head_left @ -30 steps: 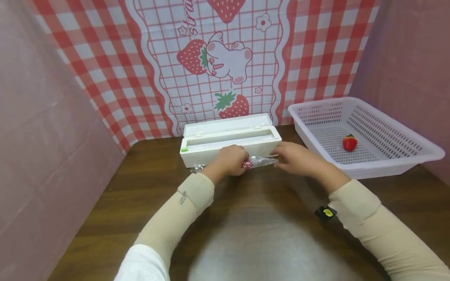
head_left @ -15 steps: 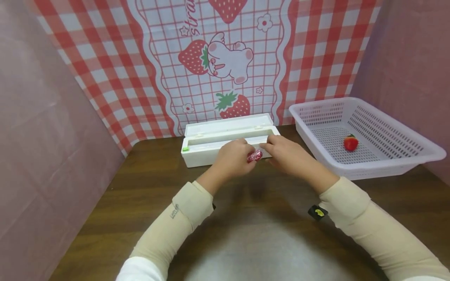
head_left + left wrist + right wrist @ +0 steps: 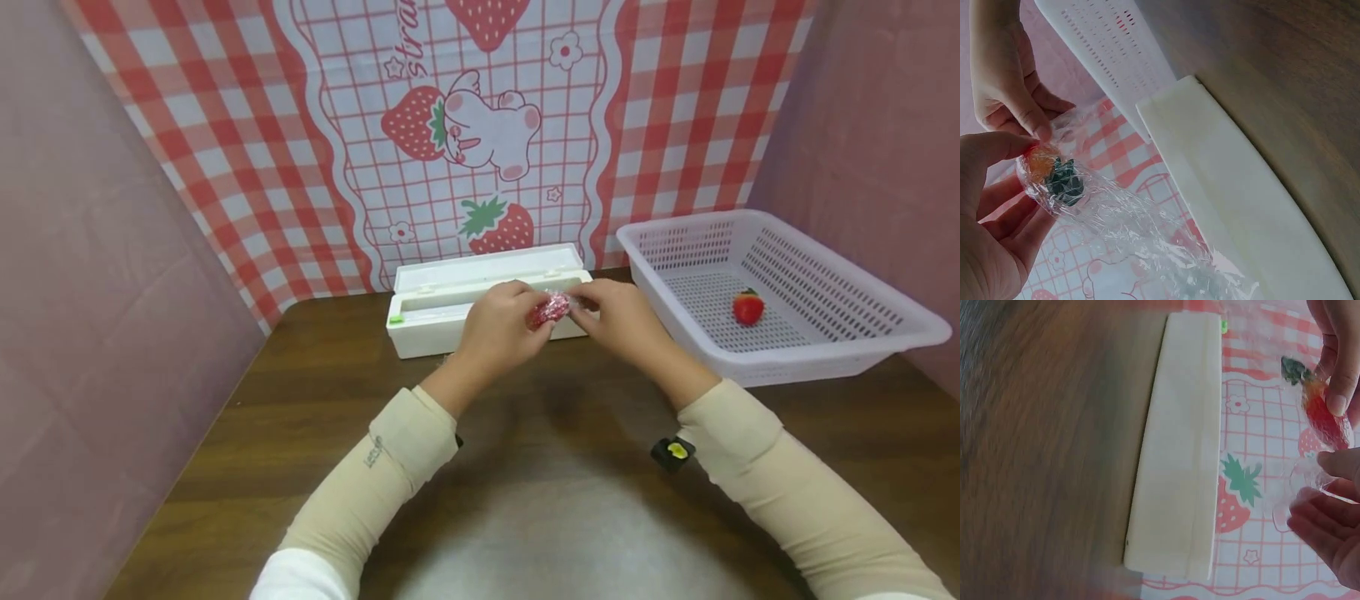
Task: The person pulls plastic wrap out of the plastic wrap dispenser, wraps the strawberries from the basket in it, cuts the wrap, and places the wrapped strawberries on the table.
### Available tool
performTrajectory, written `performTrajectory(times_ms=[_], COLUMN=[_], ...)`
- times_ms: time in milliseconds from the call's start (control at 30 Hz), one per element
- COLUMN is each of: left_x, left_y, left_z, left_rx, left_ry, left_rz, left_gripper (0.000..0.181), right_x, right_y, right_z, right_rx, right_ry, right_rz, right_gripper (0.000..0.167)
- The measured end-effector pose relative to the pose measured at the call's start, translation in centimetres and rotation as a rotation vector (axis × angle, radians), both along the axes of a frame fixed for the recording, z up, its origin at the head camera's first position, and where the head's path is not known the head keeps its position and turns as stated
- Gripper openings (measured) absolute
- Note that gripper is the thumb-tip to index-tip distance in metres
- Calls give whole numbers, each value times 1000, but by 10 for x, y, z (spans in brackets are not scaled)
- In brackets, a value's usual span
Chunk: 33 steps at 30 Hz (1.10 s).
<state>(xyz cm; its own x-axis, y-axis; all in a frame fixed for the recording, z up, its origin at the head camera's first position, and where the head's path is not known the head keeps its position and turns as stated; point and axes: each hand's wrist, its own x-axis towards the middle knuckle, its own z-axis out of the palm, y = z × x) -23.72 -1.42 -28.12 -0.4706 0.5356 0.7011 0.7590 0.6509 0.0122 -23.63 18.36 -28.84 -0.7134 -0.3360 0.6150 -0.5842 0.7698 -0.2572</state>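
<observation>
Wrapped strawberry (image 3: 551, 310): It was near the middle of the head frame, held above the table (image 3: 300, 450) and in front of the open box, with film glinting over its red surface. At left of centre in the left wrist frame, its dark green leaves (image 3: 1065, 181) showed through the wrap.
Left hand (image 3: 495, 329): Thumb and fingers gripped the fruit through the film, at the centre of the head frame.
Right hand (image 3: 622, 321): Thumb and fingertips pinched film at the fruit's tip, the end away from the leaves.
Clear film (image 3: 1147, 244): It covered the fruit and trailed, crumpled, from the leaf end towards the bottom centre of the left wrist frame; whether it touched the box could not be told.
Change: A second earlier the bundle was low along the box's front; it had since risen in the head frame, and the fingertips had come closer together.
Meaning for the wrapping: The tip side seemed to be getting the attention, while the long loose tail suggested that the leaf side was not neatly closed.
White box (image 3: 427, 339): It stood at centre, lid (image 3: 487, 265) tipped back, a green tab (image 3: 396, 319) at its left corner.
White basket (image 3: 757, 367): At right, it held a second strawberry (image 3: 747, 308).
</observation>
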Motion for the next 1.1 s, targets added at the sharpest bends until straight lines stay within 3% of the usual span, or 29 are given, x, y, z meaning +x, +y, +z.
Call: performTrajectory(times_ms=[200,433,700,767,833,1000,1100], left_x=[-1,0,0,0,-1,-3,-2], left_y=[2,6,4,3,2,-2,-3], left_z=[4,7,5,4,2,-2,-4], left_rx=[60,98,54,25,1,-26,-31], left_ry=[-3,-37,-53,-43,-36,-34,-37], left_rz=[-9,-10,-57,-49,-41,-62,-78], left_gripper=[31,34,33,32,32,29,28], right_x=[-1,3,8,8,8,7,8], right_y=[0,0,-1,-1,-1,-1,-2], right_z=[1,4,1,0,-1,-3,-3], right_rx=[-244,-565,-915,-946,-903,-785,-819], right_ry=[-244,-587,-824,-865,-873,-824,-808], right_rz=[63,200,438,480,476,337,289], right_gripper=[29,42,28,24,25,40,43])
